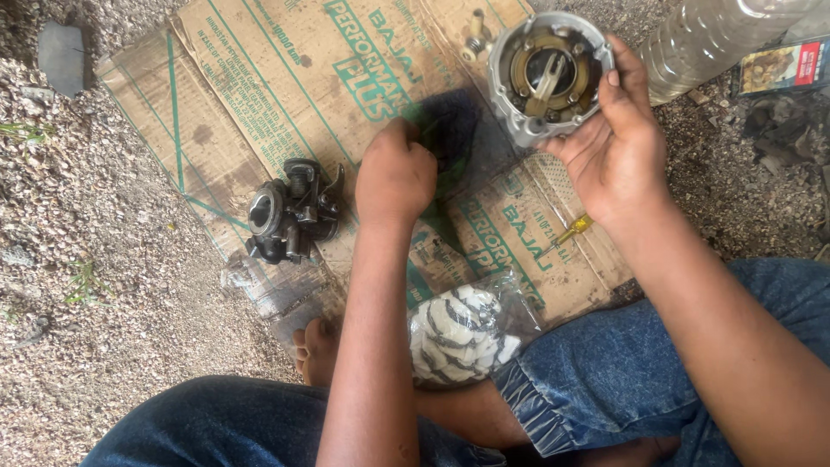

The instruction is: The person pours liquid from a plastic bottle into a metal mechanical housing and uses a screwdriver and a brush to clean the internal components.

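My right hand [616, 143] holds up a round grey metal housing [548, 76], open side towards me, with brass-coloured parts inside. My left hand [396, 177] is closed in a fist, resting knuckles-up on a flattened cardboard sheet [259, 78], fingers at the edge of a dark oily stain [450, 130]; I cannot tell if anything is in it. A black carburettor body [292, 212] lies on the cardboard just left of that hand.
A clear bag of black-and-white rag [462, 333] lies by my knee. A small yellow-handled screwdriver [566, 233] and a brass fitting [474, 39] rest on the cardboard. A clear plastic bottle [718, 39] lies at the top right. Gravel surrounds the cardboard.
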